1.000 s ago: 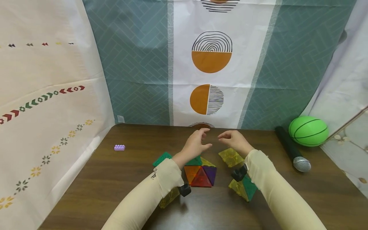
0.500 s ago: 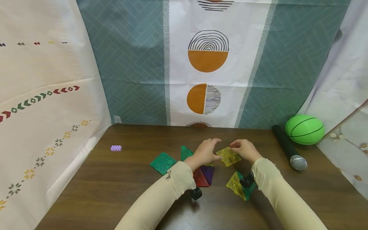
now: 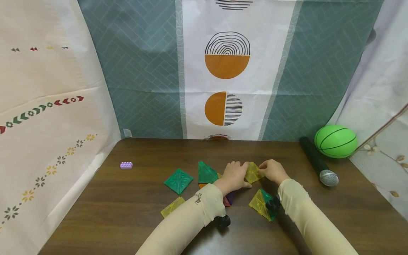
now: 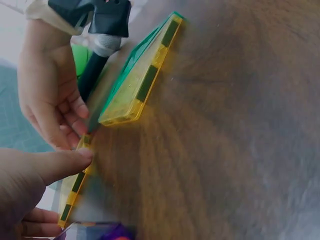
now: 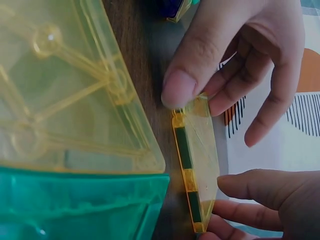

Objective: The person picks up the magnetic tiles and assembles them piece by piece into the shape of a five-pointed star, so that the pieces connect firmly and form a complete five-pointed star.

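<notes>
In the head view a yellow translucent magnetic tile (image 3: 253, 173) lies between my hands. My left hand (image 3: 234, 176) grips its left side, with the thumb (image 4: 82, 154) on the near edge and other fingertips on the far side. My right hand (image 3: 273, 171) pinches the tile's right end between thumb (image 5: 240, 182) and fingers. Under the left forearm, a green triangle tile (image 3: 207, 173) belongs to a partly hidden group with orange, red and purple pieces. A joined yellow triangle (image 3: 259, 204) and green triangle (image 3: 267, 197) lie nearer, by the right wrist.
To the left lie a green square of tiles (image 3: 179, 181) and another yellow tile (image 3: 172, 207), partly under the left sleeve. A small purple brick (image 3: 126, 165) sits farther left. At the right are a black microphone (image 3: 318, 163) and a green ball (image 3: 336, 141).
Both hands have come down from above the table onto the yellow tile. The left hand has moved right to grip it. The view has shifted slightly to the right.
</notes>
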{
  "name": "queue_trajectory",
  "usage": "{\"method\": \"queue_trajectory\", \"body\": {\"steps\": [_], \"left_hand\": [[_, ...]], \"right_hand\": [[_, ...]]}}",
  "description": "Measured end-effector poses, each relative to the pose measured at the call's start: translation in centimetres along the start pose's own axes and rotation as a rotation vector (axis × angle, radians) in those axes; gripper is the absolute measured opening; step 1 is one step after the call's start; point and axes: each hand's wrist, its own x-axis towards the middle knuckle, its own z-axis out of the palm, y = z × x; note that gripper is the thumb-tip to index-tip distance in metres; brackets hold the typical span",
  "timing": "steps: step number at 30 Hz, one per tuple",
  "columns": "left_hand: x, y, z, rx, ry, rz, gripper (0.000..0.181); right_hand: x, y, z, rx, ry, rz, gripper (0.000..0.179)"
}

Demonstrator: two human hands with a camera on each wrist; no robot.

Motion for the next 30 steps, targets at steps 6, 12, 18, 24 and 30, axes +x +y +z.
{"method": "queue_trajectory", "body": {"steps": [6,12,18,24,30], "left_hand": [[0.2,0.3,0.5,-0.002,0.023,-0.039,0.074],[0.2,0.2,0.5,-0.043,0.051,-0.052,0.073],[0.0,0.0,-0.1,-0.115,0.092,-0.053,0.074],[-0.5,-1.2,-1.0,-0.274,0.135,-0.032,0.073],[-1.1,-2.7,-2.0,-0.516,0.085,-0.049,0.076]], "right_hand": [[0.1,0.1,0.3,0.022,0.006,-0.009,0.031],[0.0,0.4,0.4,0.067,0.019,-0.026,0.03],[-0.2,0.5,0.0,0.15,0.017,-0.038,0.028],[-0.4,0.2,-0.3,0.367,0.054,-0.049,0.03],[-0.5,-0.7,-0.6,0.586,0.053,-0.072,0.036]]}}
